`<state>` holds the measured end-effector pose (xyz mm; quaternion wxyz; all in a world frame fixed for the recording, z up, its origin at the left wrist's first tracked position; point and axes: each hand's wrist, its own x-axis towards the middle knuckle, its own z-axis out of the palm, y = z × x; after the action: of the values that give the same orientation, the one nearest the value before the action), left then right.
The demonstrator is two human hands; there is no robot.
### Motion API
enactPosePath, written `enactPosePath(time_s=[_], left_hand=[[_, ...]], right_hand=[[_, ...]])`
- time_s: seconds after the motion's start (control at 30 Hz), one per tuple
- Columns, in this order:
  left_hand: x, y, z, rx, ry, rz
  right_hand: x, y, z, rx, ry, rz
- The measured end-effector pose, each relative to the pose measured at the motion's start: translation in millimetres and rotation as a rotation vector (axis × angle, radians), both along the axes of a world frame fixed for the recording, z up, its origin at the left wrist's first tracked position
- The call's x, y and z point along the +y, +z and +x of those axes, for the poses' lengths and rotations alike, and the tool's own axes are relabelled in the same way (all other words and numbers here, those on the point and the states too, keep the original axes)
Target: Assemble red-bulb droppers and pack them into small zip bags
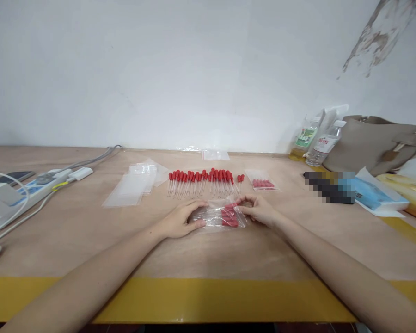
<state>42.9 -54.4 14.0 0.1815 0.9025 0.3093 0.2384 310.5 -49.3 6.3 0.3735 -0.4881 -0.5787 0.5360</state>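
Observation:
A clear plastic bag [211,216] lies in front of me on the table, with several red-bulbed glass droppers [229,216] side by side inside it. My left hand [183,219] grips the bag's left end, thumb at the near side and fingers at the far side. At the right end, my right hand [258,209] pinches the bag's edge between thumb and fingers, close to the red bulbs. Just beyond the bag stands a long row of loose droppers [190,178], red bulbs pointing away from me. Two more droppers [241,178] lie at that row's right end.
Flat clear bags [125,189] are stacked at left. Another bag with red bulbs [263,183] rests behind my right hand. A power strip [24,196] with cables occupies the far left. Bottles [324,144], a grey handbag [364,143] and a blue tissue pack [379,194] are at right.

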Motion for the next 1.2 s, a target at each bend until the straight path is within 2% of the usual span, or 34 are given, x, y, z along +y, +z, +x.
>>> enactPosePath(time_s=[0.3, 0.47, 0.53, 0.6, 0.7, 0.77, 0.87, 0.97, 1.07, 1.2], left_hand=[[0.1, 1.1, 0.6, 0.01, 0.005, -0.012], [-0.1, 1.1, 0.1, 0.013, 0.006, -0.006], [-0.1, 0.6, 0.0, 0.016, 0.005, -0.001], [0.2, 0.0, -0.1, 0.015, -0.001, 0.005], [1.0, -1.2, -0.5, 0.012, -0.006, 0.006], [1.4, -1.9, -0.8, 0.019, -0.002, -0.006], [1.9, -2.2, -1.1, 0.037, 0.004, -0.023], [2.0, -1.6, -1.4, 0.049, -0.002, -0.023], [1.5, -1.0, -1.8, 0.04, -0.018, -0.018], [-0.7, -1.1, -1.5, 0.016, -0.02, 0.021]], right_hand=[[2.6, -1.0, -12.8, 0.037, 0.027, 0.05], [5.7, -8.8, -15.1, -0.096, -0.203, 0.079], [5.8, -10.8, -15.1, -0.13, -0.228, 0.143], [5.7, -10.3, -12.4, -0.123, -0.143, 0.184], [6.1, -4.9, -4.5, -0.082, 0.03, 0.07], [6.4, 0.3, -0.2, -0.066, 0.002, -0.027], [5.2, 6.9, -0.8, -0.081, -0.12, -0.067], [1.7, 8.5, -8.0, -0.135, -0.041, -0.073], [-2.5, 6.6, -14.0, -0.084, 0.061, -0.06], [-5.6, 8.3, -11.6, 0.04, 0.036, -0.07]])
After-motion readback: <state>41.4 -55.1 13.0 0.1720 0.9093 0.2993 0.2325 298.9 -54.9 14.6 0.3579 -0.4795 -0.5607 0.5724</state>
